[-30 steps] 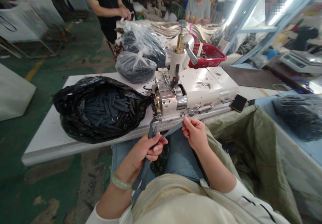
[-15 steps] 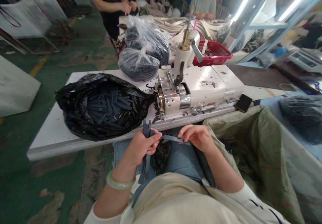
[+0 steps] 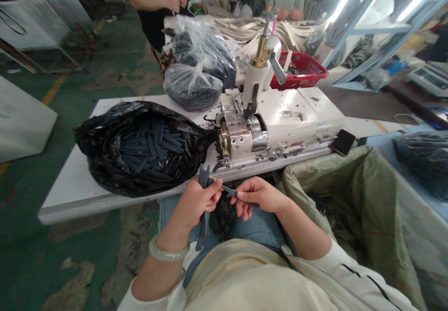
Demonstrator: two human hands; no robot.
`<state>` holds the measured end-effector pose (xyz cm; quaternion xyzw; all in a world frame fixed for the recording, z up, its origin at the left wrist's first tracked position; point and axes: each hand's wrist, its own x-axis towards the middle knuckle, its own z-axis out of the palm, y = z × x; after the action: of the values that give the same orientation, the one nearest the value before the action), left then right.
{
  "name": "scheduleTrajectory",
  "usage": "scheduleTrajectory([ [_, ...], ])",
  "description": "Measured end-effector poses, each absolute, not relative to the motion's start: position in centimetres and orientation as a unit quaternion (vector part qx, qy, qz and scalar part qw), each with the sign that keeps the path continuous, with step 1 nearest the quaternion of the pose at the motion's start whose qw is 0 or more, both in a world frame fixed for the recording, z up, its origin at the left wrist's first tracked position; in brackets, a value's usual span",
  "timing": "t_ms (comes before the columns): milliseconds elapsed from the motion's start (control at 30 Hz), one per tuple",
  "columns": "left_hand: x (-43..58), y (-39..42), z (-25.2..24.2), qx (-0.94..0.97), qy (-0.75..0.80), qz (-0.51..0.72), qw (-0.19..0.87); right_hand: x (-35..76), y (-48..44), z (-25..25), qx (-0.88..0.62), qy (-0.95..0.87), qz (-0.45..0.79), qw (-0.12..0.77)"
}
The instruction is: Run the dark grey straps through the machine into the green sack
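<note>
My left hand (image 3: pixel 200 198) is closed round a small bundle of dark blue-grey strips (image 3: pixel 204 176), whose ends stick out above and below the fist. Between thumb and fingers, my right hand (image 3: pixel 257 195) pinches a single strip (image 3: pixel 229 190) that runs across to the left fingertips. Both hands are over my lap, just off the table's front edge. Beyond them on the table stands a cream leather-skiving type machine (image 3: pixel 290 124) with a metal head. To its left lies an open black plastic bag (image 3: pixel 101 162) full of similar strips (image 3: pixel 150 145).
Tied clear bags (image 3: pixel 194 87) of dark pieces sit behind the machine, near a red basket (image 3: pixel 304 71). A phone (image 3: pixel 343 142) lies at the table's right end. A large green woven sack (image 3: pixel 353 176) stands open at my right. Two people are across the table.
My right hand has slid left along the strip, closer to my left hand, and its lower fingers have dropped. The left hand keeps its bundle. The camera view has shifted slightly.
</note>
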<state>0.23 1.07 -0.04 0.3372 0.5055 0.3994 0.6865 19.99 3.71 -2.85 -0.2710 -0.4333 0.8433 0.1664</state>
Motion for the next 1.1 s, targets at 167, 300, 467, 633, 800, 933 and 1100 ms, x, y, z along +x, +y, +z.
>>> scheduleTrajectory([
  [167, 0.4, 1.5, 0.0, 0.339, 0.503, 0.390, 0.693, 20.2, 4.1, -2.6, -0.262, -0.367, 0.879, 0.154],
  [300, 0.8, 1.8, 0.0, 0.337, 0.507, 0.389, 0.691, 20.2, 4.1, -2.3, -0.258, -0.343, 0.892, 0.141],
  [467, 0.6, 1.9, -0.5, 0.323, 0.507, 0.398, 0.693, 20.0, 5.0, -2.7, -0.284, -0.401, 0.844, 0.213],
  [633, 0.0, 1.9, -0.8, 0.300, 0.494, 0.405, 0.709, 20.3, 9.2, -2.2, -0.391, -0.420, 0.688, 0.445],
  [800, -0.1, 1.8, -0.7, 0.290, 0.490, 0.405, 0.715, 19.7, 12.6, -1.6, -0.429, -0.385, 0.665, 0.474],
  [933, -0.2, 1.8, -0.7, 0.281, 0.493, 0.407, 0.716, 19.1, 13.5, -1.3, -0.455, -0.342, 0.651, 0.502],
  [1100, -0.3, 1.8, -0.7, 0.279, 0.494, 0.403, 0.718, 18.3, 14.3, -0.7, -0.475, -0.303, 0.639, 0.524],
])
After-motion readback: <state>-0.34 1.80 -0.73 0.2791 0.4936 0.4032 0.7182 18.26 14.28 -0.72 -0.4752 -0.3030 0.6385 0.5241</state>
